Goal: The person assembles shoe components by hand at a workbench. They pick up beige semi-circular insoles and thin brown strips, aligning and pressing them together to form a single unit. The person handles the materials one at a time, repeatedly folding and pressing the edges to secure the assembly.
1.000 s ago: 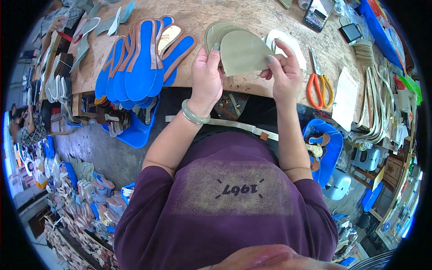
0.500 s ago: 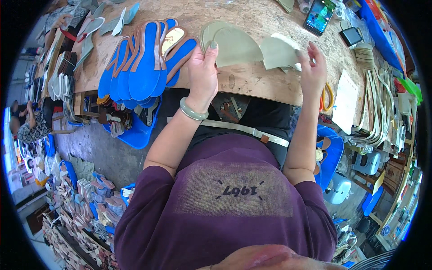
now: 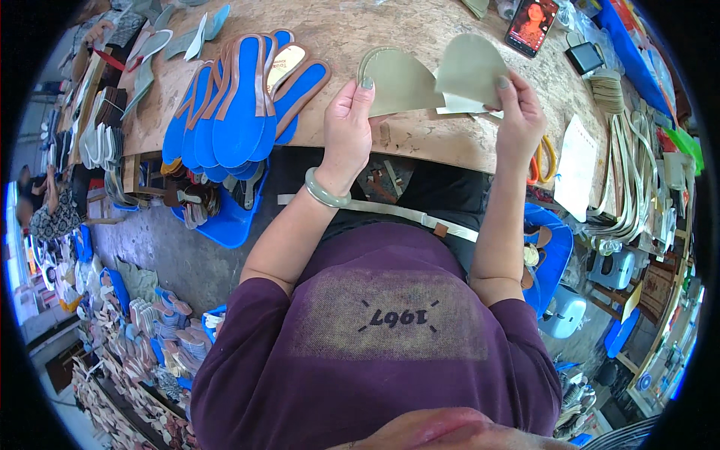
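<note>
My left hand (image 3: 348,124), with a pale green bangle at the wrist, pinches a fanned stack of olive-beige rounded sheet pieces (image 3: 401,84) between thumb and fingers. To its right, my right hand (image 3: 520,112) grips a single dome-shaped olive-beige piece (image 3: 468,69) by its lower right corner. The two sets nearly meet over the table's front edge. A whitish piece (image 3: 456,104) shows below the right-hand one, partly covered. Blue insoles with brown edging (image 3: 238,120) lie fanned out left of my left hand.
The wooden table (image 3: 315,22) carries a lit phone (image 3: 532,26) and a black box-like item (image 3: 584,57) at the back right. Orange-handled scissors (image 3: 548,159) and white paper (image 3: 576,169) lie near my right forearm. Blue bins (image 3: 234,225) stand below the table edge.
My right hand has closed on a dome-shaped piece and lifted it upright. My left hand has shifted slightly right with its stack. The phone's picture has changed.
</note>
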Demonstrator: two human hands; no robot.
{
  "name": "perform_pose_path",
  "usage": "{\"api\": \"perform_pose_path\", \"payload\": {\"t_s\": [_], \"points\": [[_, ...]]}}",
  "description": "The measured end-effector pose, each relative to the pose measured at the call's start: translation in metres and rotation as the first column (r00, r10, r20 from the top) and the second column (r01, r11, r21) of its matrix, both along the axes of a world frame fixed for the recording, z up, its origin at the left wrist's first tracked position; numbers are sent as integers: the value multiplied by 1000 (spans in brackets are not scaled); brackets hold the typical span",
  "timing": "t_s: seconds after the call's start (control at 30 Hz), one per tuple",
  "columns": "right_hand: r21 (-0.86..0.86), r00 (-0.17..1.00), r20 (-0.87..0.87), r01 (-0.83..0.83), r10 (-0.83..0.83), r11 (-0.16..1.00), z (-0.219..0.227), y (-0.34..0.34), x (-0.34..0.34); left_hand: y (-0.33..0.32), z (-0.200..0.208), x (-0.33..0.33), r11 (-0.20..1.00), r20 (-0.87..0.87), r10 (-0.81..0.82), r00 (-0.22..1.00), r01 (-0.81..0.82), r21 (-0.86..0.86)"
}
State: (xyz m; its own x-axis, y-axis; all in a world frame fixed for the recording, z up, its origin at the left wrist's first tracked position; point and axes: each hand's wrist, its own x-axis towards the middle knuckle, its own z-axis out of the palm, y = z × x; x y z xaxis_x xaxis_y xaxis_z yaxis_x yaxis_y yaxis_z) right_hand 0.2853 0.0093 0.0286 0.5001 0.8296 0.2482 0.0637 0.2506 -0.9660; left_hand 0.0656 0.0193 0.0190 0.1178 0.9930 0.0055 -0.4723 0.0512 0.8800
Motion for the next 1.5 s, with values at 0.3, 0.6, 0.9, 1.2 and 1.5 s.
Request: {"api": "perform_pose_path", "payload": {"t_s": [0.3,0.6,0.9,1.2,1.5], "points": [[-88,897,412,-137,161,987,-1,-7,-46,-4,-3,8,993,122,-95,988,103,-61],[-199,958,232,-124,169,972,-6,-13,-56,-5,11,8,991,236,-23,971,53,-123],[100,958,227,-203,177,974,13,-23,-26,14,8,-12,996,241,70,968,-56,-64],[-9,832,555,14,-6,1000,8,-8,8,5,6,-10,998,237,33,971,-18,-67],[279,857,514,-124,-38,952,-3,-23,-61,-11,4,9,911,542,-108,833,301,-282]]}}
